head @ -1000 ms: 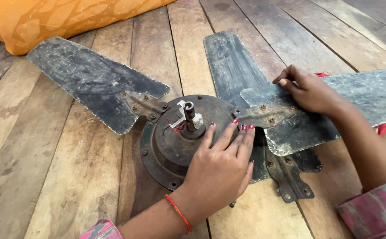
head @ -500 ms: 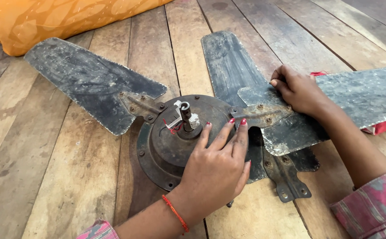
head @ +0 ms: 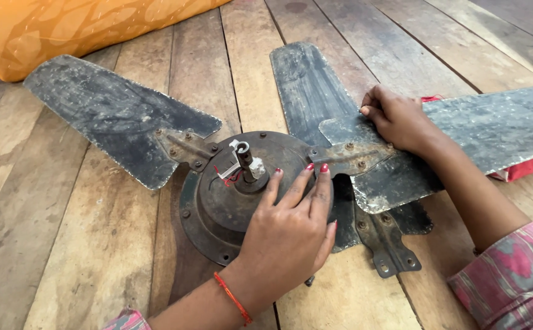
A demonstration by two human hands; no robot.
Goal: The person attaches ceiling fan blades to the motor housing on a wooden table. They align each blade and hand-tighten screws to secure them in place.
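Left hand (head: 291, 235) presses fan motor (head: 242, 195); right hand (head: 397, 119) grips blade (head: 492, 131)

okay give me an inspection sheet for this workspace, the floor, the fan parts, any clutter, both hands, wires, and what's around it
Surface: bare wooden plank floor, worn and stained.
Job's things: dusty ceiling fan motor housing lying flat with its shaft pointing up; left blade bolted on by a rusty bracket; right blade laid over a rear blade; a loose blade bracket lies below.
Clutter: red object partly hidden under the right blade.
Grippers: left hand rests flat on the housing; right hand presses on the right blade near its bracket.
Cables: short red wires at a white connector by the shaft.
Surroundings: orange cushion at top left.
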